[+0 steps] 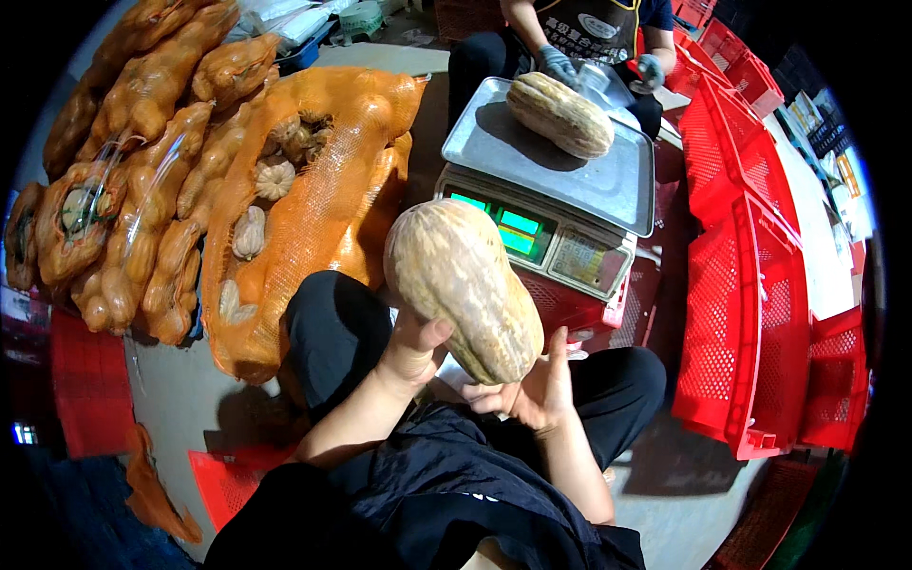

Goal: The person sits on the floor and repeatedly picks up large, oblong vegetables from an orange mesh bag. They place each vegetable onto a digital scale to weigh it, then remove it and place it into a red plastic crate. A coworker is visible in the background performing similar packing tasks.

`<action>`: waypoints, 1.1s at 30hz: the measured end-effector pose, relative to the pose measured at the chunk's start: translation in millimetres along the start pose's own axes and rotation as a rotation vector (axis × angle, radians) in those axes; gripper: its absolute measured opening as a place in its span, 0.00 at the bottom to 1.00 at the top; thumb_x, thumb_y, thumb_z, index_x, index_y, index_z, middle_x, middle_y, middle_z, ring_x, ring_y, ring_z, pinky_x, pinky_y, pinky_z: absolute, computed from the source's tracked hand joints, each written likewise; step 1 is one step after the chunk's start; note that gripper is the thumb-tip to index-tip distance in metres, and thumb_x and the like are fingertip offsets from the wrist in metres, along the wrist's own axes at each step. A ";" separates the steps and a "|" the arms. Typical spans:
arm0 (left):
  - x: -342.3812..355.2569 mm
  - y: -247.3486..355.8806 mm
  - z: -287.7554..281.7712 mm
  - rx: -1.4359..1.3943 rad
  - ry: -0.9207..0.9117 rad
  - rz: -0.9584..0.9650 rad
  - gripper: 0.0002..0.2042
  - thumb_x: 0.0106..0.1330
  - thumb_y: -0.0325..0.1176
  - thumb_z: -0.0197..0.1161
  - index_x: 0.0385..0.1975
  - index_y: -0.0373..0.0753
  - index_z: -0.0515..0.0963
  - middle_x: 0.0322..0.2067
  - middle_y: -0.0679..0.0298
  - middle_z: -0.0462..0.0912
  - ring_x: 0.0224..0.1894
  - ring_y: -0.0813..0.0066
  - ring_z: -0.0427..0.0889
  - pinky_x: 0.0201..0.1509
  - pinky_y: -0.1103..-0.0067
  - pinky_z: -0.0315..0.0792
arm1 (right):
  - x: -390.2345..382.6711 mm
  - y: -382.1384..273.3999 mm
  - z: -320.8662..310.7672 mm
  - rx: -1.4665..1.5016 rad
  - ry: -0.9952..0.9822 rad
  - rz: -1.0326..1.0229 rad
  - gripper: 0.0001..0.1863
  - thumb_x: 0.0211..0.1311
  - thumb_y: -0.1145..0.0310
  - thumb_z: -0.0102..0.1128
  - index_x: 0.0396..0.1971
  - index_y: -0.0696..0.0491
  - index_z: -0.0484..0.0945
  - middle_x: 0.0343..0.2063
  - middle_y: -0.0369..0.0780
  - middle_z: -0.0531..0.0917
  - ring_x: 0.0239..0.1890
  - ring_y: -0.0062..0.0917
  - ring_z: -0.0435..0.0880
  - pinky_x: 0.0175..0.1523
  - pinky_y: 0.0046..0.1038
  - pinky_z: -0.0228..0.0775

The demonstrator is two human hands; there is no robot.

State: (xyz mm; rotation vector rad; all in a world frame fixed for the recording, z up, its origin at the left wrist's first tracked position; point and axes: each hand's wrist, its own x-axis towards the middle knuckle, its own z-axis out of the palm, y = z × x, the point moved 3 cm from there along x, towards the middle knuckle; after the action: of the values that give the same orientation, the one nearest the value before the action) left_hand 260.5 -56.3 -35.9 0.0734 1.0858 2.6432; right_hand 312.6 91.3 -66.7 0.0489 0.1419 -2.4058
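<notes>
A large, pale tan pumpkin (461,275), long and slightly waisted, is held up over my lap. My left hand (413,350) grips its lower left side, thumb lying on the skin. At its lower right end my right hand (537,389) supports it from beneath, with the thumb pointing up. Most fingers of both hands are hidden behind the pumpkin or blurred against it. Beyond it, a second long pumpkin (560,114) lies on the metal tray (494,142) of a weighing scale (579,252) with lit green displays.
Orange mesh sacks (323,190) of pumpkins are piled on the left, one torn open. Red plastic crates (731,313) line the right side. Across the scale sits a co-worker with gloved hands (559,66) and an apron. Another red crate (228,480) is beside my left leg.
</notes>
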 end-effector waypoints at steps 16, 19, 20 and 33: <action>14.0 -14.7 -20.5 -0.316 0.086 -0.158 0.46 0.49 0.64 0.64 0.63 0.42 0.54 0.59 0.61 0.64 0.61 0.64 0.65 0.64 0.66 0.61 | 15.2 -1.6 48.4 -2.250 0.135 -1.240 0.38 0.35 0.73 0.72 0.53 0.52 0.67 0.54 0.49 0.68 0.58 0.53 0.65 0.59 0.50 0.60; 14.9 -2.8 -35.8 -0.194 0.062 -0.074 0.46 0.50 0.64 0.62 0.63 0.40 0.57 0.59 0.56 0.66 0.59 0.60 0.68 0.62 0.62 0.65 | 3.5 -1.0 35.6 -1.598 0.274 -1.006 0.34 0.40 0.74 0.70 0.52 0.58 0.67 0.53 0.47 0.71 0.59 0.40 0.68 0.62 0.41 0.58; 14.9 1.0 -43.7 -0.176 0.051 -0.044 0.45 0.50 0.63 0.62 0.63 0.40 0.57 0.58 0.55 0.67 0.58 0.59 0.69 0.61 0.62 0.66 | 3.9 1.9 22.4 -1.234 0.304 -0.968 0.34 0.45 0.72 0.68 0.55 0.58 0.65 0.54 0.45 0.70 0.58 0.36 0.69 0.61 0.37 0.60; 12.2 2.2 -47.0 -0.160 -0.212 -0.066 0.57 0.38 0.66 0.69 0.67 0.44 0.47 0.64 0.51 0.56 0.63 0.45 0.60 0.63 0.51 0.59 | 39.6 25.2 2.8 -0.055 0.064 0.164 0.48 0.54 0.28 0.39 0.65 0.49 0.53 0.57 0.54 0.66 0.50 0.59 0.72 0.47 0.55 0.71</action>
State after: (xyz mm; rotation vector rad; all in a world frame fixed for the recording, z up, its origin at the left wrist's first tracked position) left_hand 241.2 -86.5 -68.8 0.2737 0.7931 2.5822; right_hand 300.0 46.0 -69.1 0.1084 0.2257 -2.2359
